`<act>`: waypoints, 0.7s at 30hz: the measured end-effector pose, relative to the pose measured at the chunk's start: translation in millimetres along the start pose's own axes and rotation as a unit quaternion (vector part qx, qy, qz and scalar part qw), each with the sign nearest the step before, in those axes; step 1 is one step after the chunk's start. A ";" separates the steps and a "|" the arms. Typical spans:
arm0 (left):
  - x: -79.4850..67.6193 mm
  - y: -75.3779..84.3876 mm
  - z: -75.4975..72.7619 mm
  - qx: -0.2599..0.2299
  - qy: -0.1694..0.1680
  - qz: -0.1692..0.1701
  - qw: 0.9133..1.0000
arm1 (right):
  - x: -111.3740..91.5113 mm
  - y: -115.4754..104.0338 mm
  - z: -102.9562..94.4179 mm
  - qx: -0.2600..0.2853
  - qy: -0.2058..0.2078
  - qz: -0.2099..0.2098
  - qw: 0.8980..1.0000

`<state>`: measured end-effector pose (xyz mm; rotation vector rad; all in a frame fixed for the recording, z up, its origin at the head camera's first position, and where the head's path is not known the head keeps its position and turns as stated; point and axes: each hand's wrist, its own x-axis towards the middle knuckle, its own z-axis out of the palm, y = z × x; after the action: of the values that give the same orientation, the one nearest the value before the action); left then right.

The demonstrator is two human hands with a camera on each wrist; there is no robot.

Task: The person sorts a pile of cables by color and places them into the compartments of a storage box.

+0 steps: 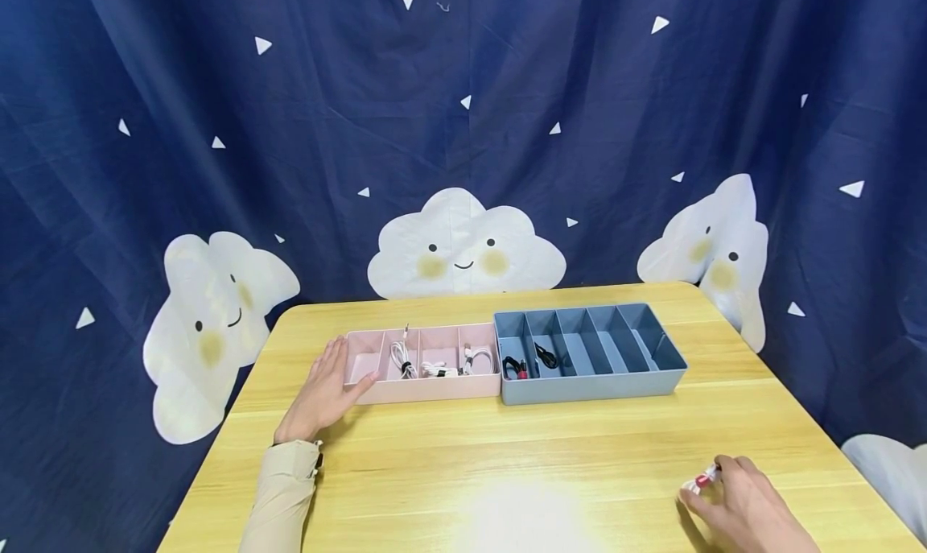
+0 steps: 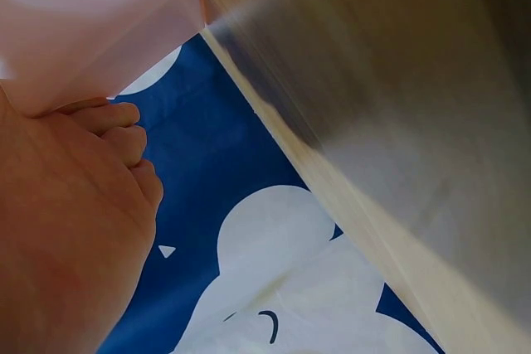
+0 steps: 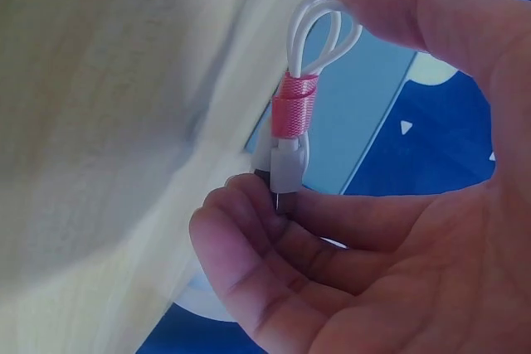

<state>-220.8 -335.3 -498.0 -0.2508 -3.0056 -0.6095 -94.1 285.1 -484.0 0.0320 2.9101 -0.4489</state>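
Over the near right of the table, my right hand (image 1: 749,505) pinches a coiled white USB cable (image 3: 293,109) bundled with a pink strap. Its thumb touches the looped end and the fingers curl at the metal plug, as the right wrist view shows. My left hand (image 1: 324,392) rests against the left end of a pink divided box (image 1: 434,389), fingers straight along the side and thumb over the front rim. White cables (image 1: 403,360) lie in three of the pink box's compartments. Beside it stands a blue-grey divided box (image 1: 594,388), with dark cables (image 1: 546,356) in its two leftmost compartments.
Both boxes stand side by side toward the back of a light wooden table (image 1: 434,456). A dark blue curtain (image 1: 326,118) with white clouds and triangles hangs behind and around it. Bright glare falls on the table's near middle.
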 end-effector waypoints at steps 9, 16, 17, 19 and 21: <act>0.6 -1.6 1.2 0.003 0.001 0.001 1.000 | 2.2 -9.9 -5.5 -0.003 0.055 -0.044 0.997; 0.5 -1.7 1.4 -0.001 0.001 -0.001 1.000 | 4.5 -17.3 -6.9 -0.008 0.104 -0.081 0.991; 0.5 -1.6 1.4 0.001 0.002 -0.001 1.000 | 4.4 -18.2 -6.5 -0.006 0.117 -0.089 0.989; 0.4 -1.3 1.2 0.001 0.002 -0.002 1.000 | 4.3 -19.7 -5.5 0.000 0.143 -0.104 0.984; 0.0 -0.8 1.1 0.001 0.003 -0.002 1.000 | 4.8 -21.8 -6.0 0.006 0.153 -0.109 0.982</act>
<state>-221.0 -335.7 -499.3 -0.2440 -3.0018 -0.6073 -101.1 266.1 -472.9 -0.2390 3.2289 -0.5381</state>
